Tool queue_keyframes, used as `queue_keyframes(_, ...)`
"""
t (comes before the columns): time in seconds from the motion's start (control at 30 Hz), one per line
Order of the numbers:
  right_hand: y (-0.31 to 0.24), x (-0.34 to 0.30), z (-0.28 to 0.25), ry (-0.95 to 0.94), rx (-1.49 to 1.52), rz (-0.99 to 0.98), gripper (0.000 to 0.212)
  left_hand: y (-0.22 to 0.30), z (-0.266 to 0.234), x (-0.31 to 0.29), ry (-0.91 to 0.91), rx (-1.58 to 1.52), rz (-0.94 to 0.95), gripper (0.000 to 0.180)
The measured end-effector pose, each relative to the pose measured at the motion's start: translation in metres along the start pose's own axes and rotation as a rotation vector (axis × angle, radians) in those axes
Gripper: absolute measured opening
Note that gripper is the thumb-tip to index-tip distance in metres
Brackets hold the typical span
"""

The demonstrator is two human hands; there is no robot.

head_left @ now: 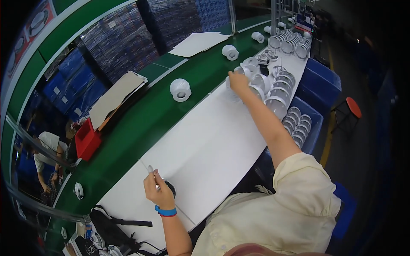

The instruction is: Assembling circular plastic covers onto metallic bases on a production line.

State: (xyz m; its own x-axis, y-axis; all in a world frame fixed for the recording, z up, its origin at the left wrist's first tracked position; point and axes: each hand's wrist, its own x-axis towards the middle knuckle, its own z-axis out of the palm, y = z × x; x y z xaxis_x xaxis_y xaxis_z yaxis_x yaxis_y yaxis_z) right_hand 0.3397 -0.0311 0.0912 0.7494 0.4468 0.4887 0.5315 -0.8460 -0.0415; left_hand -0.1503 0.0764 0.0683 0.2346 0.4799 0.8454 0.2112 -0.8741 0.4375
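Right hand [240,82] at clear cups [279,94]

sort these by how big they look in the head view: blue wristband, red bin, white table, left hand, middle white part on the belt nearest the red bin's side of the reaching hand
1. White table
2. Left hand and red bin: too close to rank
3. White part
4. Blue wristband

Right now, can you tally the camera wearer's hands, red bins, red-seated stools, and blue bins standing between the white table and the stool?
Wearer's hands: 2 (left hand, right hand)
Red bin: 1
Red-seated stool: 1
Blue bins: 2 (farther bin, nearer bin)
Total: 6
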Motion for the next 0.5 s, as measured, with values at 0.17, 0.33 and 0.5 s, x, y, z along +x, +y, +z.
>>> queue_keyframes(0.17, -0.049, -0.050, -0.022, -0.029, 0.135, -0.268, 0.026, -0.002, 0.004, -0.010, 0.133, -0.177, -0.176, 0.019)
queue_keyframes(0.33, -0.078, -0.141, -0.074, -0.231, 0.582, -0.410, 0.054, 0.000, -0.004, -0.011, 0.058, -0.140, -0.118, 0.015)
queue_keyframes(0.5, -0.054, -0.155, -0.089, -0.633, 0.904, -0.610, 0.094, 0.000, -0.008, -0.006, -0.022, 0.019, 0.019, 0.015)
